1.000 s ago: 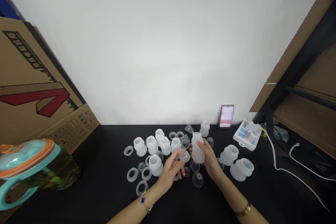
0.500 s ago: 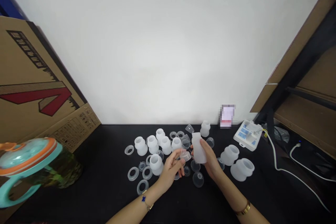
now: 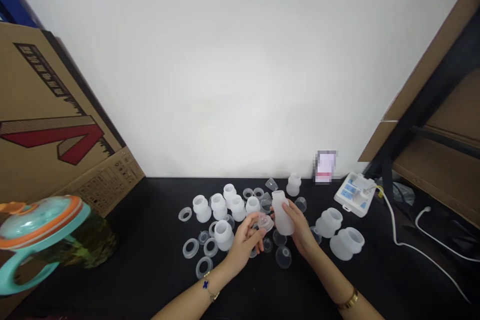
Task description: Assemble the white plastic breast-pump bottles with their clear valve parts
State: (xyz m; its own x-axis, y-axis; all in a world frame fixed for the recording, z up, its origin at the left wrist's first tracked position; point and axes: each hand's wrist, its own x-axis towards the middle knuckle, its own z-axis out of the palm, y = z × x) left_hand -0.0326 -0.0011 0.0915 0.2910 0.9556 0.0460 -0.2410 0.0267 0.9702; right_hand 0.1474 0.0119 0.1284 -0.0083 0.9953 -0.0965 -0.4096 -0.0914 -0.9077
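White wall [image 3: 240,70] behind, black tabletop [image 3: 127,280] running up to it, cardboard box [image 3: 41,90] standing at left. Count: ten white vessels in view, one in hand, nine on the tabletop. Of those nine, six white jars [image 3: 224,236] bunch left of centre, one small white jar [image 3: 293,185] sits near the far edge right of centre, two wide jars [image 3: 347,243] lean toward the right side. Translucent rings [image 3: 191,248]: seven visible, five left of centre toward the near side, two near the far edge. Clear domed caps [image 3: 283,257]: at least six, scattered around the right hand; overlaps, exact number can't be told. One lidded jug [image 3: 41,230] at the left edge, one power strip [image 3: 352,194] in the far right part, two white cables [image 3: 395,232], one pixelated rectangle [image 3: 325,166] by the far edge. Left hand [image 3: 243,245]: thumb and fingers nearly together, pinching one clear domed piece [image 3: 265,222] by its rim. Right hand [image 3: 302,227]: fingers curled around one tall white bottle [image 3: 284,216], gap just the bottle's width, thumb across its side, neck up, top tilted slightly left. Both items held over mid-tabletop, just beside each other, apart.
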